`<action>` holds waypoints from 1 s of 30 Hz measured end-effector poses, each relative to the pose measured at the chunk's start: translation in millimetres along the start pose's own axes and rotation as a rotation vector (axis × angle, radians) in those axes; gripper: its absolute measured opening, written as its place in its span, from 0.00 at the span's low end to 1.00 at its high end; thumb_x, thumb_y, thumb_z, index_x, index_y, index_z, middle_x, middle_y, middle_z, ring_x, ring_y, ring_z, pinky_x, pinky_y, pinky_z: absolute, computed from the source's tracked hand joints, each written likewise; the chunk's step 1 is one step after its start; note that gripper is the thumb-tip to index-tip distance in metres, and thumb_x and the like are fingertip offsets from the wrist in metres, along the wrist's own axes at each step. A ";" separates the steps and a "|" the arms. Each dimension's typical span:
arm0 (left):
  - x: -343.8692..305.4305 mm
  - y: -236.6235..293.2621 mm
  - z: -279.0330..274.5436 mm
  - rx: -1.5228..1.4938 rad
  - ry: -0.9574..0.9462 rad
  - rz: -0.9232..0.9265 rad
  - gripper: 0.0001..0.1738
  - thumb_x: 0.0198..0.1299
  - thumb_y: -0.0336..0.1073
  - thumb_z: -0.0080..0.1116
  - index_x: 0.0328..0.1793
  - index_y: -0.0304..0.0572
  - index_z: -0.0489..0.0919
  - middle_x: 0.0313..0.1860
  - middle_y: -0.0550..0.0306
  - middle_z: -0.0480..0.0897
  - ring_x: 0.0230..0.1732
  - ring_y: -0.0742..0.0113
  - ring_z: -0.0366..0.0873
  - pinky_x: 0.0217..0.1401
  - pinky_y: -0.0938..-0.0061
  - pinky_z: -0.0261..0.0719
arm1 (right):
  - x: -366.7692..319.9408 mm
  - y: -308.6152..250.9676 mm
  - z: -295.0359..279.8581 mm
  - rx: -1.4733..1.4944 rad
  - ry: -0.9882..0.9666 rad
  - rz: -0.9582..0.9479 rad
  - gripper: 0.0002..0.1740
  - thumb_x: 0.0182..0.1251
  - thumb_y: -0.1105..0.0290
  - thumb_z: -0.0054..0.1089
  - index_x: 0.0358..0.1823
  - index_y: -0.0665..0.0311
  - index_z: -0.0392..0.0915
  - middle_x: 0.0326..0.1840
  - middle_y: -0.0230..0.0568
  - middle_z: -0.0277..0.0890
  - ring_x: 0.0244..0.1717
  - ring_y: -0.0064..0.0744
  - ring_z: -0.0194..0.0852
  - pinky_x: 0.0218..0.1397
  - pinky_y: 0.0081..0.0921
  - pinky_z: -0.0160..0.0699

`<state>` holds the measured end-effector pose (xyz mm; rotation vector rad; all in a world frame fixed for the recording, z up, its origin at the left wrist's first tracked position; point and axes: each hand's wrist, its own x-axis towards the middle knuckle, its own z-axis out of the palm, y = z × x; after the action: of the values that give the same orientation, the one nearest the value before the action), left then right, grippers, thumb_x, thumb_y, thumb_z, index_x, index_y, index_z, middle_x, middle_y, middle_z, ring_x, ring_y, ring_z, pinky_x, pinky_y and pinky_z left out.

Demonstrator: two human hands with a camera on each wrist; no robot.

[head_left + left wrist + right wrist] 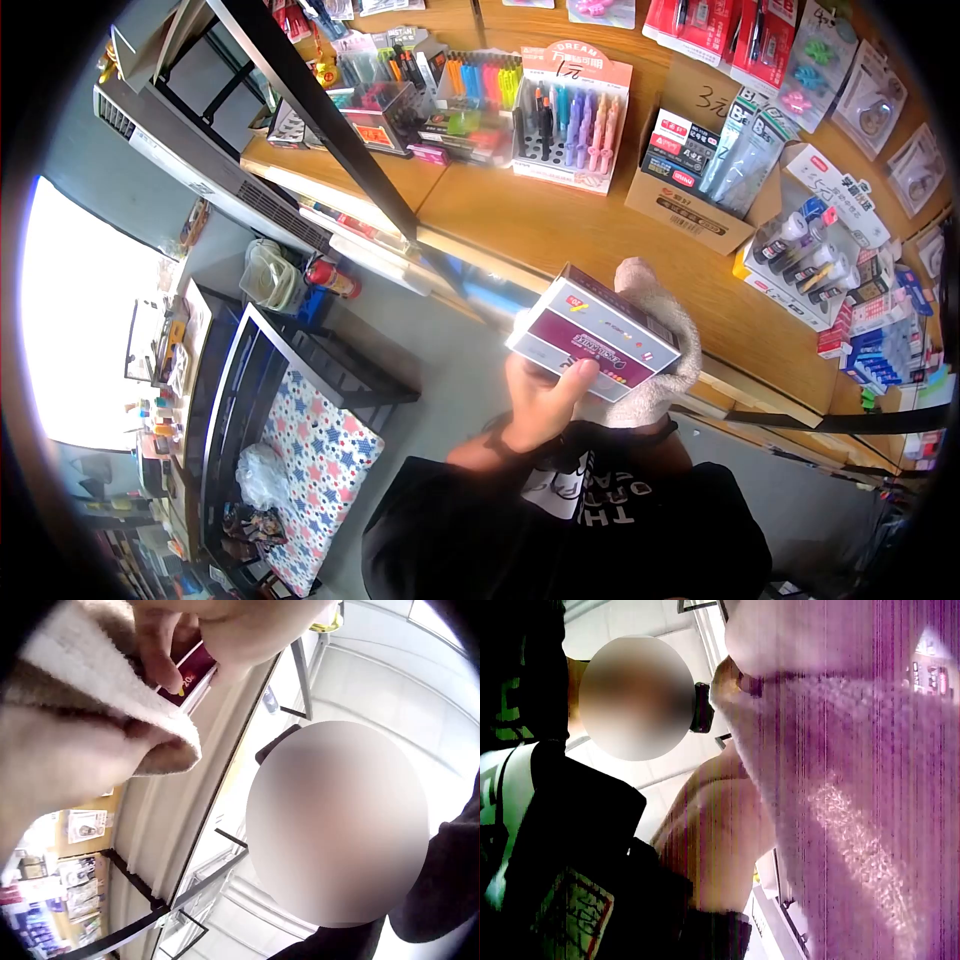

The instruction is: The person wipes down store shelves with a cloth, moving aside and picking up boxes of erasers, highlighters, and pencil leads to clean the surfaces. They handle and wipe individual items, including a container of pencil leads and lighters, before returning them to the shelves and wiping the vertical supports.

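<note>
In the head view a white and maroon box (590, 335) is gripped by my left hand (537, 408), thumb across its printed face. A pale fluffy cloth (677, 335) lies behind and right of the box, hiding most of my right hand. The left wrist view has my left hand (240, 634) curled at the maroon box (196, 671), while my right hand (56, 761) holds the folded cloth (90, 652). Close up in the purple-tinted right wrist view, the cloth (855, 825) hangs by my right hand (802, 637), its fingertips partly hidden.
A wooden shelf (510, 230) ahead carries a pen display (570, 130), a cardboard box (690, 215) and a bottle display (800, 265). Packaged goods hang above. At lower left stand a star-patterned surface (320, 440) and a dark frame; a fire extinguisher (333, 279) is beyond.
</note>
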<state>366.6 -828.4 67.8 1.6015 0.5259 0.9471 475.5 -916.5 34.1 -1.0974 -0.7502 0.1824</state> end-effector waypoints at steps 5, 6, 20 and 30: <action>6.2 10.8 -5.3 -0.626 -0.159 -0.093 0.20 0.63 0.29 0.64 0.59 0.28 0.75 0.48 0.51 0.84 0.48 0.66 0.82 0.53 0.71 0.80 | -0.6 -0.9 0.9 0.010 -0.011 0.023 0.24 0.74 0.57 0.52 0.62 0.68 0.71 0.57 0.48 0.77 0.55 0.37 0.79 0.59 0.34 0.79; 6.6 9.8 -5.3 -0.630 -0.175 -0.087 0.21 0.64 0.29 0.63 0.60 0.28 0.73 0.49 0.51 0.84 0.50 0.66 0.81 0.54 0.71 0.80 | -0.5 -1.0 1.2 0.016 -0.013 0.027 0.24 0.74 0.57 0.51 0.62 0.68 0.71 0.57 0.49 0.77 0.55 0.37 0.79 0.59 0.34 0.79; 10.2 14.3 -6.6 -0.588 -0.315 -0.220 0.47 0.52 0.25 0.72 0.74 0.37 0.55 0.63 0.47 0.73 0.62 0.59 0.75 0.64 0.62 0.75 | 2.7 4.0 10.3 0.085 -0.047 0.115 0.27 0.74 0.53 0.49 0.60 0.70 0.71 0.54 0.51 0.77 0.52 0.39 0.80 0.55 0.36 0.81; 23.2 3.0 -29.5 -0.292 -0.476 -0.021 0.35 0.55 0.26 0.73 0.65 0.36 0.65 0.56 0.51 0.76 0.56 0.65 0.77 0.55 0.69 0.78 | 41.6 -39.8 -3.9 -0.097 -0.543 0.324 0.28 0.69 0.51 0.51 0.56 0.72 0.71 0.49 0.52 0.77 0.48 0.39 0.80 0.51 0.37 0.81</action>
<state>355.8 -793.9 78.4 1.4830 0.0684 0.5648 500.1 -917.7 86.2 -1.2744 -1.0649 0.7473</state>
